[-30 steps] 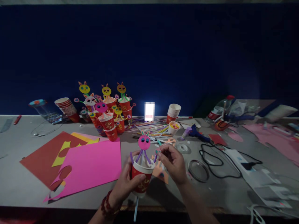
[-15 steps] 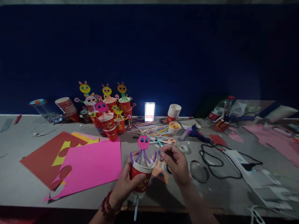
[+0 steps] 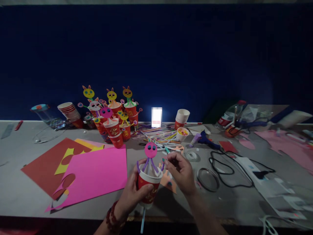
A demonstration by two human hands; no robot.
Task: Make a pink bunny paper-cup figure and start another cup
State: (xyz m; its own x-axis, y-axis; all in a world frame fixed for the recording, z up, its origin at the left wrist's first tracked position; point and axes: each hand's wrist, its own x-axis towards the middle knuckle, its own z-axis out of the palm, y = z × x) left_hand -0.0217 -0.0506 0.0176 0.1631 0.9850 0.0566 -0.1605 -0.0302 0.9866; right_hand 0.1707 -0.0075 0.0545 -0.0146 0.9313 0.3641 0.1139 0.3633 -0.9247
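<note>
Since half a second ago, the right hand [image 3: 181,171] has shifted a little leftward, bringing the small piece [image 3: 163,160] at its fingertips back beside the curled purple arm [image 3: 162,167] on the paper cup [image 3: 151,181]. Well to the left of the left hand [image 3: 134,191], at the back of the tabletop [image 3: 19,195], are a plastic jar [image 3: 47,117] and a stack of cups [image 3: 69,114]. Nearer that hand lie a red sheet [image 3: 49,163], a yellow scrap [image 3: 60,167] and a pink sheet [image 3: 100,173]; beyond them stand cup dolls [image 3: 113,130]. The left hand is wrapped round the paper cup, thumb across its front, with beads [image 3: 112,217] at the wrist. Between the hands, the paper cup carries a pink face [image 3: 151,149] on purple stems, and a straw [image 3: 142,222] sticks out underneath. Beyond both hands lies a pile of coloured sticks [image 3: 158,133]. The right hand has thumb and forefinger pinched on the small piece; I cannot tell whether it touches the purple arm. Just behind that hand lies an orange scrap [image 3: 169,185]; to its right are a tape roll [image 3: 192,156], a wire ring [image 3: 207,179], a black cord [image 3: 239,186] and a white power strip [image 3: 244,162], with a blue glue gun [image 3: 210,141] and a bottle [image 3: 223,120] farther back.
</note>
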